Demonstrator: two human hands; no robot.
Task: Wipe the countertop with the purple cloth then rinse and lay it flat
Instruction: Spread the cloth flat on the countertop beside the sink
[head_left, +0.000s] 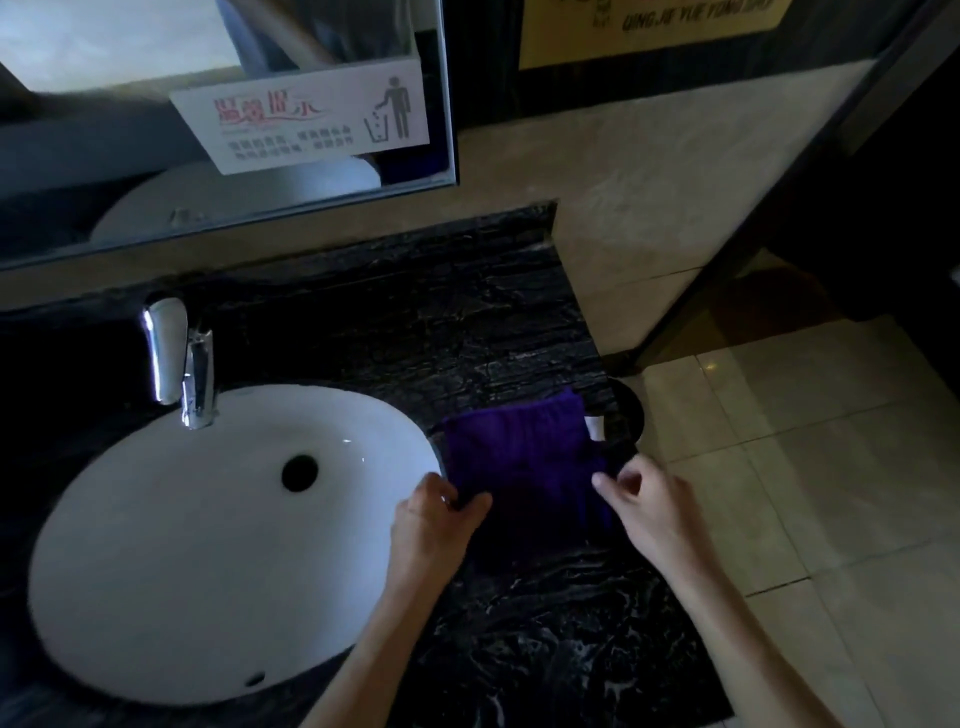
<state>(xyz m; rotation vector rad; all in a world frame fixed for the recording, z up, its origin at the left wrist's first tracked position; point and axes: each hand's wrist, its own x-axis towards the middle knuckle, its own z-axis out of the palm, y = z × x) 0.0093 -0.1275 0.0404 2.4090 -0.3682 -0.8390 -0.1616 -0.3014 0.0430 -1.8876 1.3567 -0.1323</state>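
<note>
purple cloth (524, 457) near edge shadowed, fingers (605, 486) blurred

Head view, steeply down, close

Notice (301, 122) lettering too blurred to read; yellow sign (649, 31) cut off by the top edge.

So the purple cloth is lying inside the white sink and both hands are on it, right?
Not quite. The head view shows the purple cloth lying on the black countertop beside the white sink, not inside it. The left hand and right hand are on it.
</note>
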